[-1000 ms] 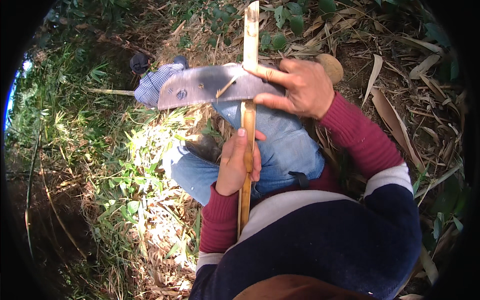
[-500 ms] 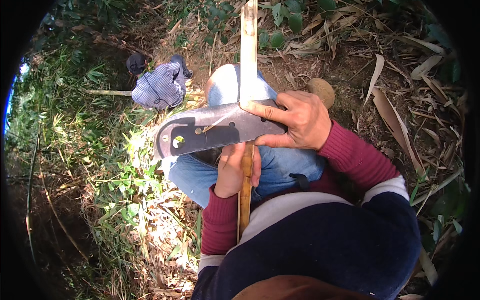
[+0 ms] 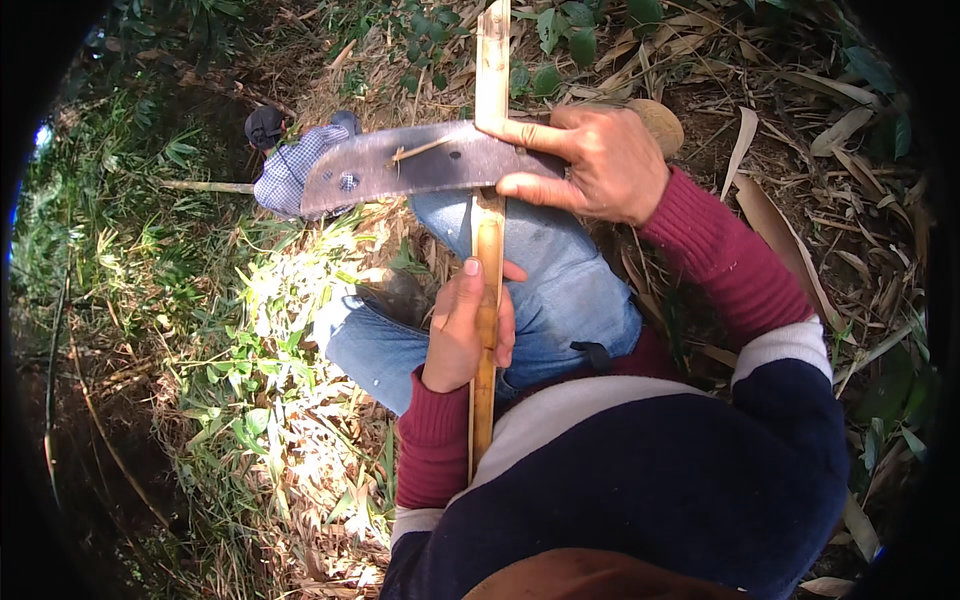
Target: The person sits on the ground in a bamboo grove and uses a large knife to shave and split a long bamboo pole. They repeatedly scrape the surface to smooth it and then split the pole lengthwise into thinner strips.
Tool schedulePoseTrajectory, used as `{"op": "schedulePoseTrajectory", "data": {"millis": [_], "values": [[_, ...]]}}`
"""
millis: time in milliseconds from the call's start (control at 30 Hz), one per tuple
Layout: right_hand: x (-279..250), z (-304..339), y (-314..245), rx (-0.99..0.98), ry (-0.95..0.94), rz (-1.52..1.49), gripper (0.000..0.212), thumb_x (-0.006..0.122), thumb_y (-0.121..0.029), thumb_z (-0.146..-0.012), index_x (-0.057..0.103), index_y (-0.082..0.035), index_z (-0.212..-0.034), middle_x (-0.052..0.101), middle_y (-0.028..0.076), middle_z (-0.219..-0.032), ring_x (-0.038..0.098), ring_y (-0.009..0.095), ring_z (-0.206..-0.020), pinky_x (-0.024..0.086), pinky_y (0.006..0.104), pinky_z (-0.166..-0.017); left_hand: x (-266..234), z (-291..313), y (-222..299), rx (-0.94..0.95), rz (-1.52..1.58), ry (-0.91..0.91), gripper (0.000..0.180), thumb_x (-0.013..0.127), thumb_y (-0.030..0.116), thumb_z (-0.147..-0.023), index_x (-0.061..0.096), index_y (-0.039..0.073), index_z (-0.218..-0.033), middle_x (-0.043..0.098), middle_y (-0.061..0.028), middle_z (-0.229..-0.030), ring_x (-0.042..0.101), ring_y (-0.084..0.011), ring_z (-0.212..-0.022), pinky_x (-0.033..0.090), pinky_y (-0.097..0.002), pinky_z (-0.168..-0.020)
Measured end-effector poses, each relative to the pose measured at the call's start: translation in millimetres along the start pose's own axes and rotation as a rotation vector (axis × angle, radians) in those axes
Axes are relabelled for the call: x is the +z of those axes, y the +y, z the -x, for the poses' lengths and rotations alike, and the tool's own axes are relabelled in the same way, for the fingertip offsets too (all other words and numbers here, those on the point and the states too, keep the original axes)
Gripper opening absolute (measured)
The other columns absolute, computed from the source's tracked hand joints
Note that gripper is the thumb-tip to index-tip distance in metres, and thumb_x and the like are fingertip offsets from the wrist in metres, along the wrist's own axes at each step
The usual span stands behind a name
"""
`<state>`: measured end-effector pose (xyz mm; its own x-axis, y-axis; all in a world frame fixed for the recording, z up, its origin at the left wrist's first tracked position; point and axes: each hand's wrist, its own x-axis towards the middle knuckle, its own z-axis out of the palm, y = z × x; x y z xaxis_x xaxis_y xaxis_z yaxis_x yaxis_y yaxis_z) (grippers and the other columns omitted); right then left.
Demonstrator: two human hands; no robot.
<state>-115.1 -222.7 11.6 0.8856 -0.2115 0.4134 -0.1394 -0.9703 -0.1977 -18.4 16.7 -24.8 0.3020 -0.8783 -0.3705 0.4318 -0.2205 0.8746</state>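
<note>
A long split bamboo strip (image 3: pixel 486 240) runs from my torso out past my bent knees. My left hand (image 3: pixel 462 330) is closed around it, thumb along its top, between my body and the blade. Farther out, a broad machete blade (image 3: pixel 400 165) with several holes lies crosswise over the strip, its rounded end pointing left. My right hand (image 3: pixel 600 165) grips the blade's right end, index finger and thumb stretched along the metal on either side of the strip; the handle is hidden under the hand. A thin sliver of bamboo (image 3: pixel 420 150) rests on the blade.
My jeans-covered legs (image 3: pixel 575 290) lie beneath the strip. At the far left a person in a checked shirt (image 3: pixel 285 180) sits beside a pole (image 3: pixel 210 187). Green undergrowth (image 3: pixel 240 380) grows to the left; dry leaves (image 3: pixel 785 240) cover the ground at right.
My right hand and the machete have slid away from my body along the bamboo strip. My left hand stays near its place, so the gap between it and the blade has widened.
</note>
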Motion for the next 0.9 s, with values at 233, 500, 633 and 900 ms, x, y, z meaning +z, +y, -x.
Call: {"op": "schedulePoseTrajectory", "data": {"millis": [233, 500, 633, 900], "values": [[25, -73, 87, 0.420, 0.047, 0.188, 0.075, 0.043, -0.084, -0.094, 0.066, -0.032, -0.142, 0.076, 0.010, -0.090, 0.075, 0.029, -0.086, 0.058, 0.0445, -0.073, 1, 9, -1, 0.040, -0.059, 0.086, 0.057, 0.033, 0.048, -0.114, 0.060, -0.002, -0.115, 0.053, -0.0033, -0.059, 0.050, -0.0108, -0.042, 0.040, -0.0244, -0.040], [86, -2, 140, 1.202, -0.018, -1.237, 0.068, 0.060, -0.072, -0.095, 0.055, -0.005, -0.102, 0.057, 0.002, -0.061, 0.058, 0.015, -0.045, 0.052, 0.0289, -0.043, 20, 9, 13, 0.037, -0.281, 0.167, 0.034, 0.053, 0.035, -0.111, 0.060, 0.002, -0.116, 0.052, 0.0004, -0.061, 0.048, -0.0068, -0.045, 0.038, -0.0228, -0.043], [149, 62, 130, 1.357, -0.360, -1.138, 0.046, 0.069, -0.019, -0.098, 0.051, -0.002, -0.137, 0.059, 0.013, -0.070, 0.060, 0.024, -0.048, 0.052, 0.0366, -0.042, 16, 8, 0, 0.205, -0.382, 0.322, 0.025, 0.067, 0.025, -0.104, 0.059, 0.001, -0.105, 0.055, -0.0013, -0.066, 0.047, -0.0103, -0.058, 0.038, -0.0291, -0.055], [292, 172, 125, 0.798, -0.870, -0.337, 0.042, 0.070, -0.030, -0.089, 0.076, 0.004, -0.113, 0.074, 0.027, -0.116, 0.074, 0.039, -0.102, 0.060, 0.0476, -0.087, 15, 10, 22, 0.325, -0.981, 0.469, 0.041, 0.068, 0.029, -0.100, 0.051, -0.001, -0.123, 0.067, -0.0201, -0.073, 0.069, -0.0423, -0.065, 0.052, -0.0477, -0.059]]}}
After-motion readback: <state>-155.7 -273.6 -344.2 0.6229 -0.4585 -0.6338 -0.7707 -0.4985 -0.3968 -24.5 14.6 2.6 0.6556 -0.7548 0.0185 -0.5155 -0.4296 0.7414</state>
